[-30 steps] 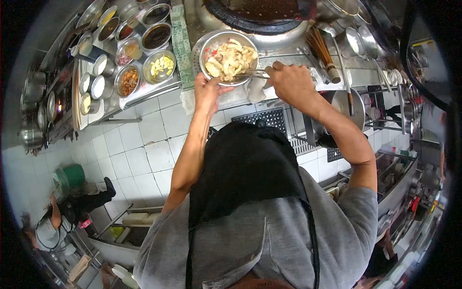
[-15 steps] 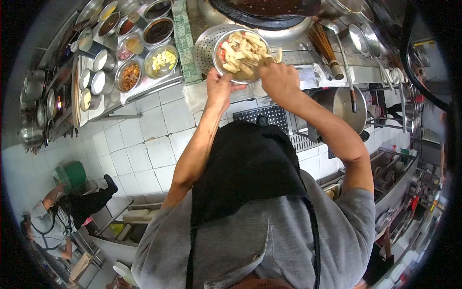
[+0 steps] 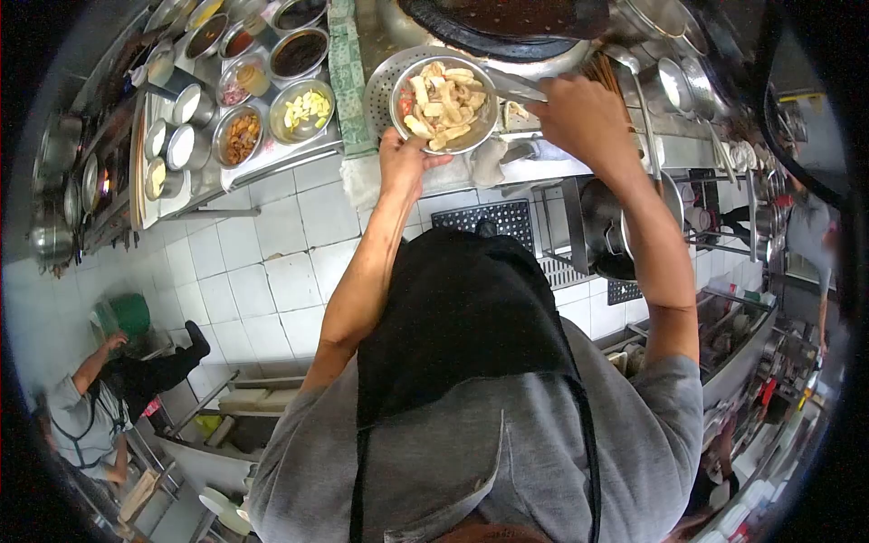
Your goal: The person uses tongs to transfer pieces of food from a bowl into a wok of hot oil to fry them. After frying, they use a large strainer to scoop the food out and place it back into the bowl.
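A round metal bowl [image 3: 490,119] holds pale, thick-cut food strips [image 3: 445,107] with some red pieces at the left. My left hand [image 3: 404,165] grips the bowl's near-left rim, thumb along the near side. To the right of the bowl, my right hand [image 3: 581,116] is closed around a long metal utensil that looks like tongs [image 3: 518,85]; its far end reaches over the bowl's right rim to the food. A perforated metal strainer [image 3: 378,95] lies under and behind the bowl. A pale cloth [image 3: 489,161] is beside the bowl's near-right edge.
Ahead is a large wok [image 3: 520,68] on the stove. On the left, a side table carries several ingredient bowls [image 3: 302,112]. A bamboo brush [image 3: 602,71] and ladle handle stand at right. A pot [image 3: 602,226] is below the counter. Another person [image 3: 90,403] is at far left.
My right hand has moved right and slightly up, away from above the bowl, with the utensil now showing more. The bowl has shifted slightly left in view, still held by my left hand.
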### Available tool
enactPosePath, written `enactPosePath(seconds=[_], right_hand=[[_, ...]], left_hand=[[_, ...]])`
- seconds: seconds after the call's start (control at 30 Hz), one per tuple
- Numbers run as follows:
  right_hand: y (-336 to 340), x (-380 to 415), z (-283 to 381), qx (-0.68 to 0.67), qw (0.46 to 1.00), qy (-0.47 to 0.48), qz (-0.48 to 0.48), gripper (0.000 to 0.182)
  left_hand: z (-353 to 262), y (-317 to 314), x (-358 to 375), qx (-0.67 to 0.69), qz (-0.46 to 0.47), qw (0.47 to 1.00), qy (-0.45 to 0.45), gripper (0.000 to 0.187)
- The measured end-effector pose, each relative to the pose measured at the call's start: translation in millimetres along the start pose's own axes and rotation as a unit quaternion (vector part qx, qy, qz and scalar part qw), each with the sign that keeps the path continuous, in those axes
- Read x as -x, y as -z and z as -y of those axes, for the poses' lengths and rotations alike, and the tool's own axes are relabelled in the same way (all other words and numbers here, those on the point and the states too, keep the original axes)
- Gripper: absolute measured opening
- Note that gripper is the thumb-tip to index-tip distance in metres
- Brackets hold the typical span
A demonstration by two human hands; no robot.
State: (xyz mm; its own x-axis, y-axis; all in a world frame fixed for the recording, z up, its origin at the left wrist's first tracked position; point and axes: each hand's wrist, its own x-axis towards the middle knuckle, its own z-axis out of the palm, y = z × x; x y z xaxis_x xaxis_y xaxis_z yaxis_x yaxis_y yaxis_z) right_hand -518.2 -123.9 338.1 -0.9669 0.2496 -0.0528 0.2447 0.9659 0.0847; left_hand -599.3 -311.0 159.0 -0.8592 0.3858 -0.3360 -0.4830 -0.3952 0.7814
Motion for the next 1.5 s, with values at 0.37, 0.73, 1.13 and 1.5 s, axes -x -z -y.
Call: enactPosePath(seconds=[0.37,0.73,1.13,1.5], right_hand=[[-18.8,-0.9,-13.5,-0.079,0.995,-0.015,-0.051,0.031],[-46.3,-55.5,-14.1,-0.065,0.989,0.129,0.036,0.027],[-21.5,4.7,-0.2,-0.002,0.981,0.167,-0.097,0.028],[-17.5,1.9,12.9,0.039,0.987,0.155,-0.021,0.015]], left_hand=[[-14.3,-3.9,1.8,-0.035,0.013,0.999,-0.026,0.028],[-14.4,-8.8,-2.4,-0.074,0.079,0.994,-0.017,0.027],[-18.0,6.8,-15.3,0.024,0.003,1.0,-0.012,0.026],[-16.6,-6.8,-7.5,-0.031,0.033,0.998,-0.047,0.024]])
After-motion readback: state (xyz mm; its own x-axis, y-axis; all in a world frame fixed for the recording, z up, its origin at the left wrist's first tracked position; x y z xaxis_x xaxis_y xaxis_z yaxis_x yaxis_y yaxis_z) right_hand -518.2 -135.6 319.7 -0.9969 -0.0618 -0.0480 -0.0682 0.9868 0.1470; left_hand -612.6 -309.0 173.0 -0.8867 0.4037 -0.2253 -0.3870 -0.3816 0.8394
